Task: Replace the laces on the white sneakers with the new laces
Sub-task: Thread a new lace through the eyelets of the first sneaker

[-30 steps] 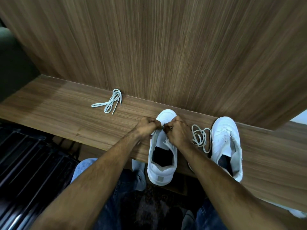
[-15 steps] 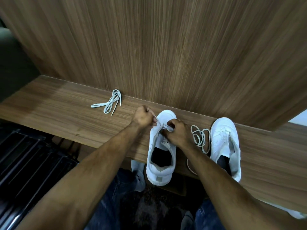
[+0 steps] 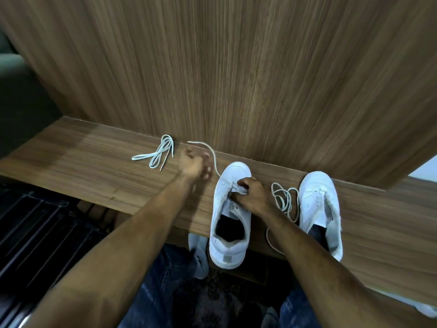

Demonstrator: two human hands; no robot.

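Left hand (image 3: 194,167), blurred, draws a lace (image 3: 214,159) out of the near sneaker (image 3: 230,216) on the counter (image 3: 78,162); its grip I cannot tell. My right hand (image 3: 254,197) grips the eyelet area, so I judge it best to brace firmly and pull along the eyelets, not sideways.

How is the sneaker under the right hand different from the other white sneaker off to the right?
The left sneaker is gripped at its eyelets by the right hand, with a lace trailing from its toe end; the right sneaker is untouched. The left sneaker's heel overhangs the shelf edge squarely, opening upward; the right sneaker's tongue flops sideways. Both are white low-tops with toes toward the wood panel.
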